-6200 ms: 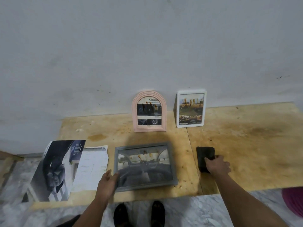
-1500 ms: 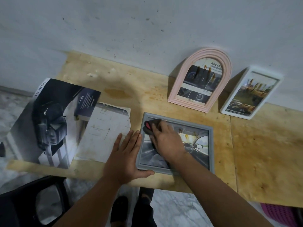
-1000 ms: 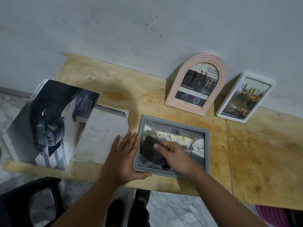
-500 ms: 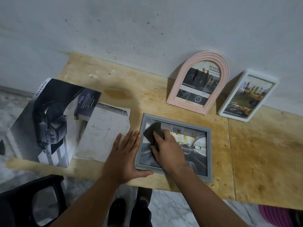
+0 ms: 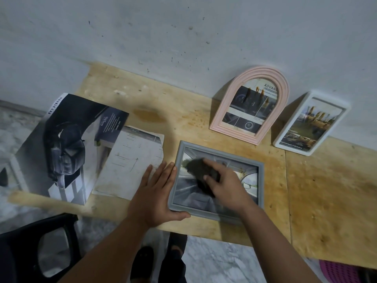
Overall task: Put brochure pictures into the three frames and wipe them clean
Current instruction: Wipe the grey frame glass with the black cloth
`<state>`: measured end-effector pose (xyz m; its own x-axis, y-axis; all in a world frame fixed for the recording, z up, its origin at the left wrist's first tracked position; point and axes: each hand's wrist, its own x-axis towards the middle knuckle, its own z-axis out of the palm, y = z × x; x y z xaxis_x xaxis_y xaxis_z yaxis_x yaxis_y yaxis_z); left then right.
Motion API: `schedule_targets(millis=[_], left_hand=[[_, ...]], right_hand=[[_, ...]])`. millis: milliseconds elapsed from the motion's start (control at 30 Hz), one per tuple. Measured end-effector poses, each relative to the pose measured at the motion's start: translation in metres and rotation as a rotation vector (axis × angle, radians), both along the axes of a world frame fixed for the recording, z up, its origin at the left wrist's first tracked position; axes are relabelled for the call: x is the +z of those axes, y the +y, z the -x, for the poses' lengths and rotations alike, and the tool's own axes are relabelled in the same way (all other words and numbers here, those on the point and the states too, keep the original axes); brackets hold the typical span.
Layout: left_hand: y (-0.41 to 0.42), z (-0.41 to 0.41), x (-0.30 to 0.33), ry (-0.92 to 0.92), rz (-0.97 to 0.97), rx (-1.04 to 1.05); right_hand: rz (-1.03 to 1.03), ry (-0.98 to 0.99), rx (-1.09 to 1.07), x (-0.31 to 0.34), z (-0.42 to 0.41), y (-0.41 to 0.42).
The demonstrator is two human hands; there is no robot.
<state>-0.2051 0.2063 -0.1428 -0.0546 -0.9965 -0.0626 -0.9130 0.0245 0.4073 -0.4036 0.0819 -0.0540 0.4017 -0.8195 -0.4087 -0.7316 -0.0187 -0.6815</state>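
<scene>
A grey rectangular frame (image 5: pixel 260 180) with a car-interior picture lies flat on the wooden table (image 5: pixel 326 190). My right hand (image 5: pixel 226 184) presses a dark cloth (image 5: pixel 199 173) onto its glass, fingers curled over the cloth. My left hand (image 5: pixel 157 193) lies flat with straight fingers against the frame's left edge, thumb along its front rim. A pink arched frame (image 5: pixel 224 111) and a white rectangular frame (image 5: pixel 285 135), both holding pictures, lean against the wall behind.
An open car brochure (image 5: pixel 61 148) and a torn white page (image 5: pixel 130 162) lie at the table's left. A black chair (image 5: pixel 36 248) stands at lower left, a pink basket (image 5: pixel 342 272) at lower right. My feet show below the table edge.
My right hand has slid the cloth a little down and right across the grey frame's glass. My left hand stays braced at the frame's left edge.
</scene>
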Motion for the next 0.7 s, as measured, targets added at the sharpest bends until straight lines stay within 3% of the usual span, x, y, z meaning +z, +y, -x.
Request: schedule_targets(millis=[67,233,467,600,700], left_hand=[[0.0,0.001,0.0,-0.006,0.011,-0.003],[0.001,0.001,-0.002,-0.04,0.015,-0.016],[-0.001,-0.001,-0.003,-0.022,-0.023,-0.022],[0.0,-0.001,-0.002,-0.007,0.011,-0.015],[0.001,-0.001,-0.001,-0.021,0.026,-0.008]], right_hand=[[0.192,0.146,0.037,-0.011,-0.011,-0.014],[0.376,0.377,0.342,-0.031,-0.04,0.007],[0.365,0.493,0.704,-0.011,-0.014,0.066],[0.186,0.362,0.611,0.011,-0.016,0.04],[0.343,0.401,0.385,0.01,-0.028,-0.005]])
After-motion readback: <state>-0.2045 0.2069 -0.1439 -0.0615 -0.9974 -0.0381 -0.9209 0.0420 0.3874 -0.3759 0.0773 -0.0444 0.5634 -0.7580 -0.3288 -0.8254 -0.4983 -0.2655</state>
